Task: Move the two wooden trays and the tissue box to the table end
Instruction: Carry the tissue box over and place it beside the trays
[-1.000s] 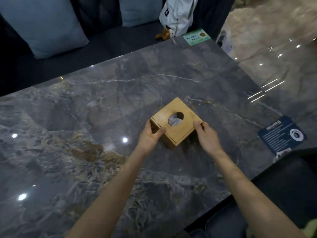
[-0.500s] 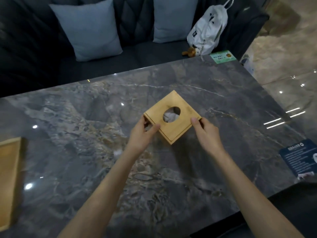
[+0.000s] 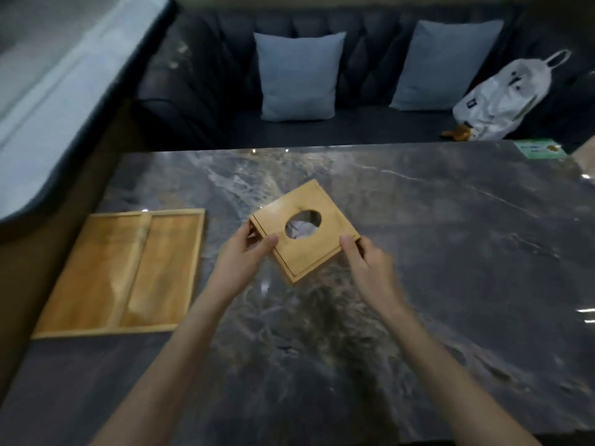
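Note:
A square wooden tissue box [image 3: 309,249] with a round hole showing white tissue is held above the dark marble table [image 3: 450,252], tilted corner-on. My left hand [image 3: 248,255] grips its left corner and my right hand [image 3: 367,262] grips its right corner. At the table's left end lie two wooden trays [image 3: 122,272] side by side, touching along their long edges, both flat on the marble.
A dark sofa [image 3: 354,130] with two grey-blue cushions [image 3: 299,75] runs behind the table. A white bag [image 3: 502,98] sits on it at the right, with a green card [image 3: 537,149] on the table corner. A pale curved ledge [image 3: 48,91] rises at the left.
The view has swung left, bringing the two trays fully into sight. Both hands have carried the tissue box leftward over the table, closer to the trays.

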A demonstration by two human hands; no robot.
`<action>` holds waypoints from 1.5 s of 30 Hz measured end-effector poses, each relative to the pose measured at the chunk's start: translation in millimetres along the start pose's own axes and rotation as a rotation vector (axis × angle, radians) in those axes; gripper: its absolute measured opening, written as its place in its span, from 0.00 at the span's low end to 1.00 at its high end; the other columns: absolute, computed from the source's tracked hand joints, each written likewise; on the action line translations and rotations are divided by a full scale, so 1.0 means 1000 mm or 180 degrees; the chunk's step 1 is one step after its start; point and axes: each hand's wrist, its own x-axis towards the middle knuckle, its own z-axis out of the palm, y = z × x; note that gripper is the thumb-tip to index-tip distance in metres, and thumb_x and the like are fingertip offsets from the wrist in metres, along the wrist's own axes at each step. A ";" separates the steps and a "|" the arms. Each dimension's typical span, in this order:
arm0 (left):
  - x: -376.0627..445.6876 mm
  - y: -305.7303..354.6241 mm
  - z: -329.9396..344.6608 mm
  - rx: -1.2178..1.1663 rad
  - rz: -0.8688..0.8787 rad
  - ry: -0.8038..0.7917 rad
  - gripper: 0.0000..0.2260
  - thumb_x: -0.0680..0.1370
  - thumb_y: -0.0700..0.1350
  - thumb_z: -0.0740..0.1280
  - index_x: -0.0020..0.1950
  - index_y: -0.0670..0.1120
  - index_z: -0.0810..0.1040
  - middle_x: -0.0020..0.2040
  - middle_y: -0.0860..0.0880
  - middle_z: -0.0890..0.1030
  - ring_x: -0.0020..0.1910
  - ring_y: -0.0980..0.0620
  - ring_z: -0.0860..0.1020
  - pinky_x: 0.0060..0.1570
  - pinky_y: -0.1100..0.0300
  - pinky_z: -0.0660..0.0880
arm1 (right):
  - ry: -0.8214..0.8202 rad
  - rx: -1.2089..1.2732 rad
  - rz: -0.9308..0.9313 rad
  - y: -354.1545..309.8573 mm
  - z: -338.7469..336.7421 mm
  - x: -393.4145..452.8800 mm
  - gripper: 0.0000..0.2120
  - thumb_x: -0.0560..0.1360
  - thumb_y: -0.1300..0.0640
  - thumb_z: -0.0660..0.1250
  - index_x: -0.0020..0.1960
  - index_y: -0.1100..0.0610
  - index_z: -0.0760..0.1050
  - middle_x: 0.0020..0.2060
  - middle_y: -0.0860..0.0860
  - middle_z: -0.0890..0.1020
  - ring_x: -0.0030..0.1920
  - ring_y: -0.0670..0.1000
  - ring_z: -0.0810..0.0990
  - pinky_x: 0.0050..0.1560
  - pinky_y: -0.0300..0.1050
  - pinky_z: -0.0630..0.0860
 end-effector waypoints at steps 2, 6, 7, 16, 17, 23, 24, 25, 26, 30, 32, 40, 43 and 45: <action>-0.013 -0.014 -0.034 0.0012 -0.0065 0.0123 0.14 0.76 0.43 0.65 0.61 0.45 0.73 0.50 0.54 0.80 0.49 0.64 0.79 0.44 0.74 0.74 | -0.0147 0.0061 -0.0006 -0.016 0.033 -0.011 0.18 0.78 0.47 0.56 0.46 0.61 0.75 0.39 0.56 0.79 0.42 0.55 0.76 0.41 0.44 0.66; -0.040 -0.038 -0.096 0.0207 -0.0263 0.0409 0.12 0.77 0.46 0.62 0.60 0.48 0.73 0.49 0.56 0.79 0.46 0.64 0.77 0.39 0.81 0.70 | -0.0421 0.0177 -0.0111 -0.043 0.094 -0.037 0.18 0.78 0.47 0.55 0.46 0.60 0.76 0.39 0.56 0.81 0.42 0.54 0.77 0.42 0.48 0.69; -0.046 -0.045 -0.112 0.0266 -0.0344 0.0463 0.11 0.77 0.47 0.62 0.59 0.48 0.74 0.50 0.55 0.80 0.49 0.60 0.78 0.42 0.77 0.71 | -0.0495 0.0160 -0.0120 -0.049 0.109 -0.044 0.18 0.78 0.47 0.55 0.45 0.60 0.75 0.38 0.56 0.80 0.41 0.54 0.77 0.41 0.48 0.69; -0.104 -0.116 -0.223 0.0091 -0.1064 0.1183 0.18 0.78 0.51 0.58 0.67 0.48 0.69 0.55 0.53 0.75 0.59 0.51 0.73 0.61 0.53 0.70 | -0.1327 0.0201 -0.0323 -0.090 0.228 -0.115 0.11 0.77 0.50 0.58 0.45 0.55 0.76 0.33 0.49 0.80 0.35 0.46 0.78 0.37 0.39 0.68; -0.108 -0.123 -0.233 0.0087 -0.1132 0.1236 0.19 0.79 0.51 0.58 0.68 0.48 0.68 0.56 0.53 0.74 0.60 0.51 0.73 0.63 0.52 0.69 | -0.1441 0.0201 -0.0352 -0.092 0.241 -0.123 0.11 0.77 0.50 0.59 0.47 0.55 0.76 0.34 0.50 0.81 0.37 0.47 0.79 0.37 0.39 0.69; -0.133 -0.160 -0.277 -0.0052 -0.1555 0.1389 0.18 0.79 0.50 0.56 0.68 0.50 0.67 0.56 0.49 0.75 0.57 0.49 0.74 0.55 0.54 0.70 | -0.2007 0.0076 -0.0444 -0.099 0.304 -0.166 0.12 0.78 0.51 0.57 0.45 0.57 0.75 0.24 0.45 0.70 0.27 0.38 0.74 0.28 0.31 0.65; -0.137 -0.166 -0.282 -0.0024 -0.1625 0.1388 0.19 0.79 0.51 0.56 0.69 0.49 0.66 0.55 0.49 0.75 0.56 0.50 0.74 0.54 0.54 0.70 | -0.2072 0.0041 -0.0390 -0.100 0.311 -0.171 0.13 0.78 0.51 0.57 0.47 0.58 0.76 0.24 0.45 0.70 0.26 0.38 0.74 0.27 0.32 0.65; -0.141 -0.170 -0.286 0.0019 -0.1665 0.1405 0.19 0.79 0.51 0.56 0.70 0.49 0.65 0.55 0.49 0.74 0.54 0.51 0.73 0.54 0.55 0.69 | -0.2153 0.0007 -0.0336 -0.100 0.317 -0.175 0.14 0.78 0.50 0.57 0.49 0.58 0.76 0.25 0.45 0.71 0.26 0.38 0.74 0.27 0.32 0.66; -0.145 -0.175 -0.289 0.0052 -0.1698 0.1422 0.19 0.79 0.50 0.55 0.70 0.48 0.64 0.55 0.49 0.74 0.52 0.52 0.72 0.53 0.57 0.68 | -0.2228 -0.0026 -0.0286 -0.100 0.323 -0.178 0.14 0.78 0.50 0.56 0.51 0.57 0.76 0.27 0.46 0.75 0.28 0.39 0.75 0.27 0.33 0.66; -0.159 -0.190 -0.296 -0.0028 -0.1838 0.1424 0.20 0.80 0.50 0.55 0.71 0.47 0.63 0.61 0.46 0.74 0.51 0.54 0.70 0.52 0.58 0.67 | -0.2413 -0.0163 -0.0163 -0.102 0.336 -0.186 0.15 0.78 0.48 0.55 0.53 0.56 0.76 0.29 0.47 0.78 0.30 0.44 0.76 0.29 0.35 0.67; -0.163 -0.199 -0.300 -0.0117 -0.1964 0.1420 0.21 0.80 0.51 0.55 0.72 0.48 0.61 0.64 0.45 0.73 0.54 0.52 0.71 0.55 0.57 0.68 | -0.2456 -0.0242 -0.0133 -0.102 0.342 -0.188 0.16 0.78 0.47 0.55 0.53 0.56 0.76 0.33 0.50 0.81 0.35 0.47 0.79 0.33 0.38 0.68; -0.168 -0.222 -0.304 -0.0354 -0.2044 0.1415 0.19 0.79 0.51 0.55 0.68 0.47 0.67 0.56 0.48 0.76 0.56 0.49 0.74 0.60 0.53 0.70 | -0.2257 -0.0362 -0.0266 -0.102 0.352 -0.189 0.16 0.78 0.47 0.56 0.48 0.57 0.77 0.33 0.49 0.81 0.35 0.49 0.80 0.34 0.40 0.70; -0.169 -0.227 -0.307 -0.0346 -0.2088 0.1390 0.16 0.79 0.51 0.56 0.63 0.45 0.72 0.56 0.45 0.78 0.57 0.46 0.76 0.61 0.50 0.71 | -0.2182 -0.0401 -0.0366 -0.102 0.354 -0.187 0.16 0.78 0.48 0.56 0.47 0.57 0.77 0.31 0.48 0.79 0.30 0.45 0.76 0.29 0.34 0.67; -0.172 -0.230 -0.306 -0.0334 -0.2082 0.1455 0.12 0.79 0.51 0.57 0.49 0.47 0.77 0.50 0.45 0.80 0.51 0.47 0.78 0.53 0.51 0.73 | -0.2147 -0.0335 -0.0373 -0.101 0.354 -0.185 0.15 0.78 0.49 0.57 0.46 0.57 0.77 0.31 0.48 0.80 0.31 0.45 0.77 0.30 0.34 0.68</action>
